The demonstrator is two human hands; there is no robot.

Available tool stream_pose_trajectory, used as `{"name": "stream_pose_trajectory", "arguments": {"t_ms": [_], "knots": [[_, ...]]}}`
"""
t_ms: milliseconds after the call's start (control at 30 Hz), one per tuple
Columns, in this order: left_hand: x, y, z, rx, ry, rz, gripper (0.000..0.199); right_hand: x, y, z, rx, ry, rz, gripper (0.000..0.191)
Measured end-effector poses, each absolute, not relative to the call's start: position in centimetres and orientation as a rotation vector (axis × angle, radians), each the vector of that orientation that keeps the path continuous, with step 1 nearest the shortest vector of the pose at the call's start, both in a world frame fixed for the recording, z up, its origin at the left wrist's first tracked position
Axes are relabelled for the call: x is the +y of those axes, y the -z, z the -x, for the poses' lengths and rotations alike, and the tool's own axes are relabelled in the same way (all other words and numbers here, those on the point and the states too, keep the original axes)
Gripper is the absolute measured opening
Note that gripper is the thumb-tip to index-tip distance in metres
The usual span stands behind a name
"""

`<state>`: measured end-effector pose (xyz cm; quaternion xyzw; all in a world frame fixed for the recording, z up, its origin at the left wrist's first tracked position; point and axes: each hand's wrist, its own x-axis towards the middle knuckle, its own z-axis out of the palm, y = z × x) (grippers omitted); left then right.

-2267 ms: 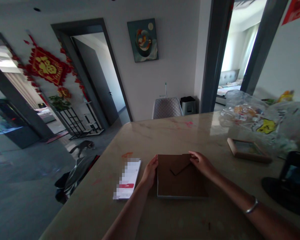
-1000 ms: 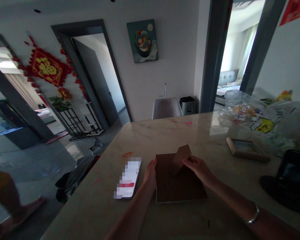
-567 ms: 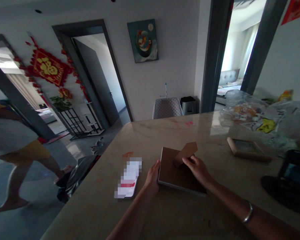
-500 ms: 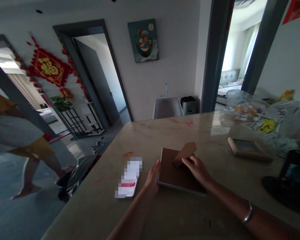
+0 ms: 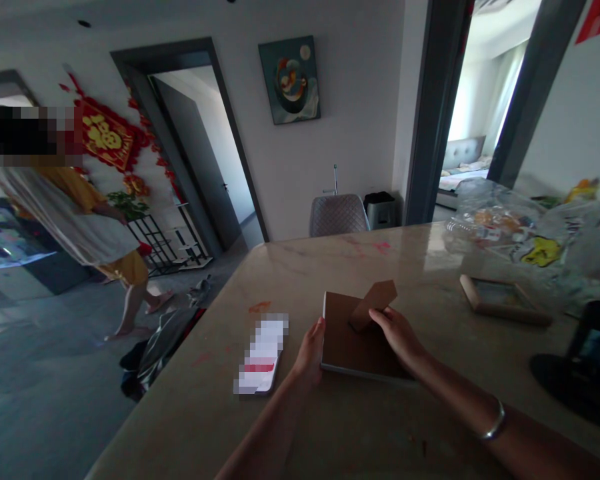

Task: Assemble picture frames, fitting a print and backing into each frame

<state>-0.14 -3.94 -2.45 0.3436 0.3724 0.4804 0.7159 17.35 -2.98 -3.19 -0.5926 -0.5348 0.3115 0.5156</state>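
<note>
A picture frame lies back side up on the table, showing a brown backing board and a pale edge. Its brown stand flap is raised at a slant from the board. My left hand grips the frame's left edge, the fingers partly out of sight. With thumb and fingers my right hand pinches the side of the flap; the wrist wears a silver bangle.
Left of the frame lies a phone. To the right are a wooden frame, a black device on a round stand and plastic bags. A person is on the floor side at left. A chair stands behind the table.
My hands keep the same hold on the frame and its flap. The person at left has moved right and stands further into view. The camera view has shifted slightly.
</note>
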Motion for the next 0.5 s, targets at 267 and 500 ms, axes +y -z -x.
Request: {"name": "stream_pose_trajectory", "arguments": {"t_ms": [267,500], "knots": [[-4.4,2.5,0.1,0.888,-1.098,-0.741,0.05,-2.7,1.9,-17.9,-0.875,-1.024,1.213,0.024],[-4.1,2.6,0.6,0.866,-1.109,-0.774,0.051,-3.1,2.2,-17.1,-0.833,-1.15,1.146,0.023]]}}
